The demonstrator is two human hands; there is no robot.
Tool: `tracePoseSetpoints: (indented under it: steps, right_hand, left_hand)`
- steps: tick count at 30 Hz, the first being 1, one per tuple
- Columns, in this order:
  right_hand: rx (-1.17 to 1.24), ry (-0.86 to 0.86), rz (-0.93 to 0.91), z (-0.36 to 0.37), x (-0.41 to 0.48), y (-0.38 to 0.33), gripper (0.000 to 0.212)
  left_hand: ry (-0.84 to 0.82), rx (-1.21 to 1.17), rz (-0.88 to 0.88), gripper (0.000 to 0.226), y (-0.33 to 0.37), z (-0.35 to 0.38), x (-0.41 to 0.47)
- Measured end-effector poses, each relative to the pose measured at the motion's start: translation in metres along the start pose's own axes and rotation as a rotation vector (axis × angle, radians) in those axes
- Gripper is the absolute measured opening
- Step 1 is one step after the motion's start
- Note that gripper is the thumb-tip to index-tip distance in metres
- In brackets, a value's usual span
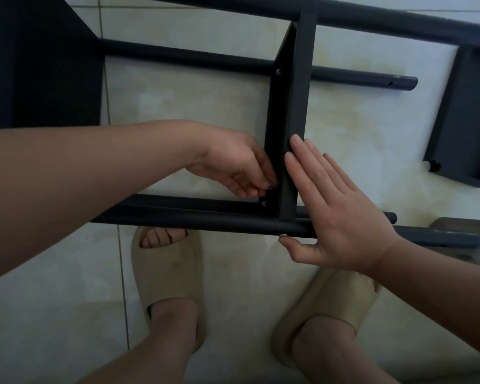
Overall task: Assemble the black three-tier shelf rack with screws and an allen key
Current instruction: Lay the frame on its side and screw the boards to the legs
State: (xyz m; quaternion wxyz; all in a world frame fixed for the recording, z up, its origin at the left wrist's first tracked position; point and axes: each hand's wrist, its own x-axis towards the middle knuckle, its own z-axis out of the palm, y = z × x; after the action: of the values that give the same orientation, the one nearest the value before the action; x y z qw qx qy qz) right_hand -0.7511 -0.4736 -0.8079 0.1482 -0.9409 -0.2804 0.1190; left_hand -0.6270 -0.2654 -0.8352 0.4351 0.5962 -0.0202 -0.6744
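Observation:
The black rack lies on its side across the tiled floor. Its middle shelf panel (294, 106) stands between round black tubes (194, 216). My left hand (239, 164) reaches inside the frame and pinches a small screw (270, 187) against the panel's inner face, just above a seated screw (264, 203). My right hand (333, 206) lies flat with straight fingers pressed on the panel's outer side, thumb under the near tube beside a screw head (283, 235). Another screw (278, 72) sits higher on the panel. No allen key is in sight.
A wide shelf panel (47, 65) is fixed at the frame's left end. A loose shelf panel (466, 117) lies on the floor at the right. My two feet in beige slippers (166, 273) stand right below the near tube.

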Motion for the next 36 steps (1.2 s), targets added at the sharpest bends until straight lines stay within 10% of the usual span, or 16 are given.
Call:
tracePoseSetpoints:
  steps: [36]
  right_hand:
    - [-0.001,0.014,0.010,-0.001,0.000,-0.001,0.101]
  left_hand:
    - [-0.224,0.140,-0.196,0.013,0.013,0.015,0.016]
